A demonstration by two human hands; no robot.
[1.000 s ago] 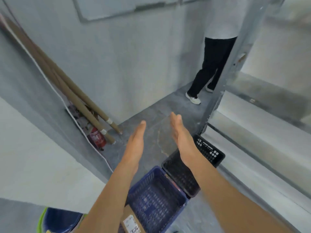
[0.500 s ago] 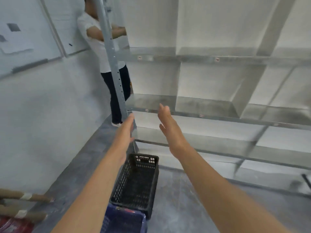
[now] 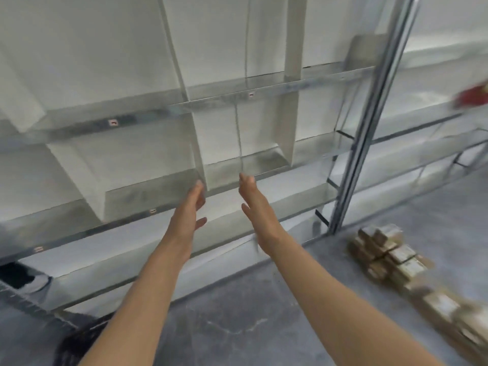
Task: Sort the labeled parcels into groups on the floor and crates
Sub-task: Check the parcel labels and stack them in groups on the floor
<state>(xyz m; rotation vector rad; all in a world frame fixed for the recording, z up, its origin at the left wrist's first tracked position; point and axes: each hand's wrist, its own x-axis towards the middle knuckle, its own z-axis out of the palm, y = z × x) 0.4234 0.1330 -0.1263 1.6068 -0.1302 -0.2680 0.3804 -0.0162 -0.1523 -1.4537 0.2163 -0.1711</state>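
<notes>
Where the view is widest, we see a grey metal shelving rack (image 3: pixel 184 112) filling the upper frame, its tiers divided by white panels. Below it we note the mottled grey concrete floor (image 3: pixel 237 313), and at right a slotted upright post (image 3: pixel 369 128) that stands on that floor at the end of the rack's bay. The labeled parcels (image 3: pixel 390 254), brown with pale labels and blurred, lie stacked on the floor just right of the post's foot and trail toward the lower right corner, well apart from both hands. Two bare forearms rise from the bottom edge and cover part of the floor and the lowest shelves. The left hand (image 3: pixel 188 217) and the right hand (image 3: pixel 260 210) are raised side by side before the lower tiers, palms facing each other and fingers straight; neither holds or touches anything. A dark shape (image 3: pixel 18 277) under the lowest shelf at left and a red object (image 3: pixel 472 96) on a shelf at the right edge are too blurred to name. Small tags (image 3: pixel 113 123) mark the shelf lips.
</notes>
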